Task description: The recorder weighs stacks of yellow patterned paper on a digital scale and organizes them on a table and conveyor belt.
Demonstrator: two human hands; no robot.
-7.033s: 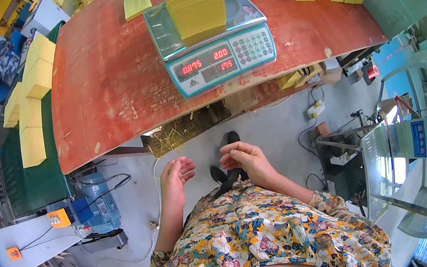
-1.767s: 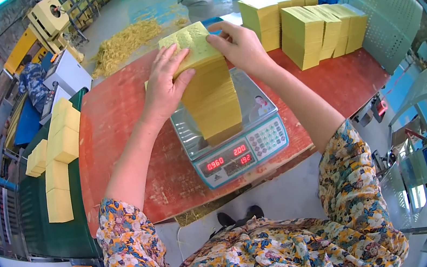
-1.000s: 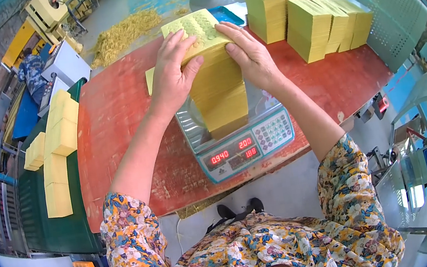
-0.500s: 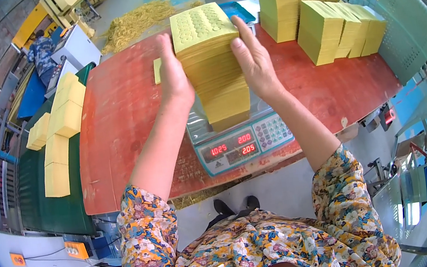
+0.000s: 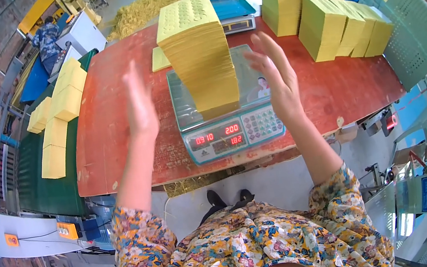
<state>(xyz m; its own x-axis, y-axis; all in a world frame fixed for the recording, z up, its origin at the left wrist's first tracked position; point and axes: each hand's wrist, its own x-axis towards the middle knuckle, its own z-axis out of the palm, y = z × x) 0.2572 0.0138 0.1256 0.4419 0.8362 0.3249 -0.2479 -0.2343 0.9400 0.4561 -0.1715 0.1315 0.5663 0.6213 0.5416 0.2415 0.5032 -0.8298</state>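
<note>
Yellow embossed paper stack (image 5: 200, 61) on digital scale (image 5: 235, 130), long axis upright, between left hand (image 5: 140, 103) and right hand (image 5: 280, 80). I note both spread, neither touching; right looks nearer.

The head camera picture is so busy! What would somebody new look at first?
Probably the tall stack of yellow sheets on the scale in the middle of the red table. The left hand and right hand are open on either side, apart from the stack. Glowing red numbers on the scale's front might catch the eye too.
</note>
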